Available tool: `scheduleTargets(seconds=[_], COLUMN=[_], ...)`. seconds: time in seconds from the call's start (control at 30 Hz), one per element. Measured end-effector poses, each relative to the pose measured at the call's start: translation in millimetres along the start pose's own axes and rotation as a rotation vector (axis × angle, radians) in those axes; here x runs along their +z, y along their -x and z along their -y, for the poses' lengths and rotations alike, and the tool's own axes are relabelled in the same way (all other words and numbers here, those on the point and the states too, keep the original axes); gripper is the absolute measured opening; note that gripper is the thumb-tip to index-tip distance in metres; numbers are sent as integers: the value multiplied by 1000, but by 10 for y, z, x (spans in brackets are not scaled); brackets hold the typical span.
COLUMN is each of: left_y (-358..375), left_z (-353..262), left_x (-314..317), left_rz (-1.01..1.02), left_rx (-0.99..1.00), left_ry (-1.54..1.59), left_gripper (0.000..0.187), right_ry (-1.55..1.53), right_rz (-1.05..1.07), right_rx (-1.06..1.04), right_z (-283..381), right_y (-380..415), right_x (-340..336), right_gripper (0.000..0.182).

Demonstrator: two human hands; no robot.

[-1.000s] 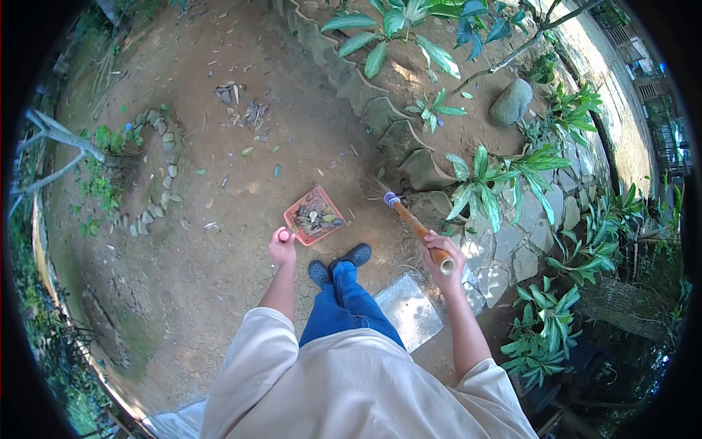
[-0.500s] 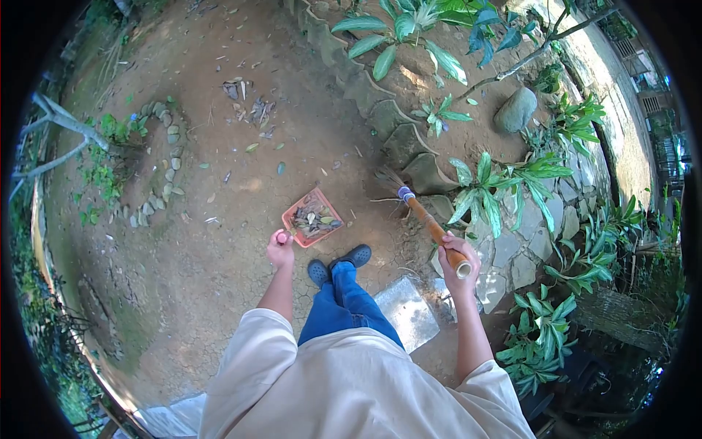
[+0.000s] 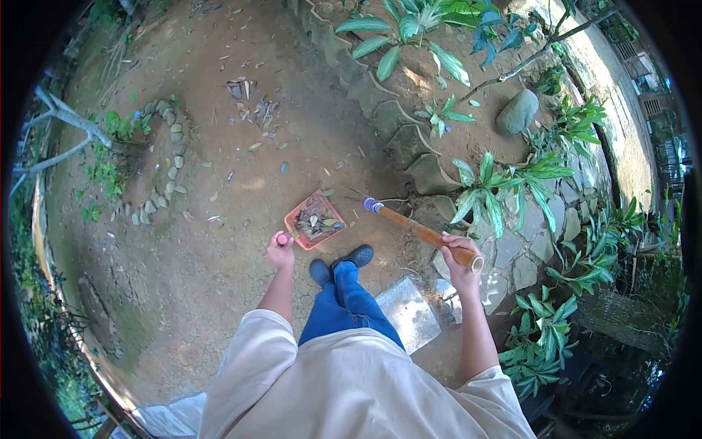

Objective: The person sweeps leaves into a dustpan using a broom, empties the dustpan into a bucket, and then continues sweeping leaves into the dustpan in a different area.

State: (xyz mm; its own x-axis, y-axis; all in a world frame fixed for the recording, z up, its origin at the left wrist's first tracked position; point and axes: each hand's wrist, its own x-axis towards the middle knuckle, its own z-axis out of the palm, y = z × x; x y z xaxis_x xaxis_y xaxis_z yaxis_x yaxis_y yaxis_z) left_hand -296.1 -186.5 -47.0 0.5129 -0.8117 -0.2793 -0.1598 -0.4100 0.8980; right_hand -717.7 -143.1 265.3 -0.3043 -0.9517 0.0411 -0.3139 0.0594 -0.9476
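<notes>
Over cracked earth (image 3: 197,322) beside stone paving (image 3: 510,250), both hands (image 3: 280,254) grip a dustpan (image 3: 322,237) and broom (image 3: 413,225).

A loose, plain cream shirt (image 3: 365,388) falls in soft creases over the front. Its sleeves (image 3: 259,347) are the same pale cloth, cut short and wide (quite roomy at the openings). Below come blue trousers (image 3: 352,314), denim-like and lightly wrinkled, then dark, round-toed clogs (image 3: 357,256) dotted with small holes.
</notes>
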Motion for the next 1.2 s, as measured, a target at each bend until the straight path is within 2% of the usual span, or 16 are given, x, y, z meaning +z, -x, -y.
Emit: scheduleTargets(seconds=[0.1, 0.3, 0.4, 0.5, 0.57, 0.7, 0.8, 0.9, 1.0, 1.1, 1.2], left_y=[-18, -65, -70, -111, -163, -151, -199, -160, -183, -113, -14], left_z=[40, 176, 157, 212, 317, 431, 543, 480, 614, 535, 468], left_x=[-30, -135, -208, -251, -280, -290, -308, -311, -355, -410, -496], left_rz=[-22, -56, -109, -107, -139, -195, -190, -202, -204, -191, -195], left_rx=[-1, 0, 37, -24, -34, -76, -122, -80, -116, -68, -72], left_ry=[-28, 229, 55, 203, 194, 242, 486, 258, 439, 145, 210], left_gripper=[44, 45, 45, 46, 47, 49, 49, 48, 46, 45, 45], right_ry=[-18, 111, 146, 193, 223, 225, 175, 118, 53, 5, -22], right_rz=[7, 45, 78, 101, 137, 173, 315, 379, 345, 298, 250], right_rx=[-77, -228, -337, -403, -436, -387, -298, -200, -142, -97, -98], right_z=[51, 122, 50, -37, -89, -122, -55, 19, 202, 393, 450], right_y=[37, -170, -322, -451, -512, -506, -405, -268, -124, -37, -5], right_x=[18, 318, 576, 828, 983, 1190, 1191, 1110, 991, 846, 733], right_gripper=[19, 20, 21, 21, 20, 18, 17, 16, 18, 19, 19])
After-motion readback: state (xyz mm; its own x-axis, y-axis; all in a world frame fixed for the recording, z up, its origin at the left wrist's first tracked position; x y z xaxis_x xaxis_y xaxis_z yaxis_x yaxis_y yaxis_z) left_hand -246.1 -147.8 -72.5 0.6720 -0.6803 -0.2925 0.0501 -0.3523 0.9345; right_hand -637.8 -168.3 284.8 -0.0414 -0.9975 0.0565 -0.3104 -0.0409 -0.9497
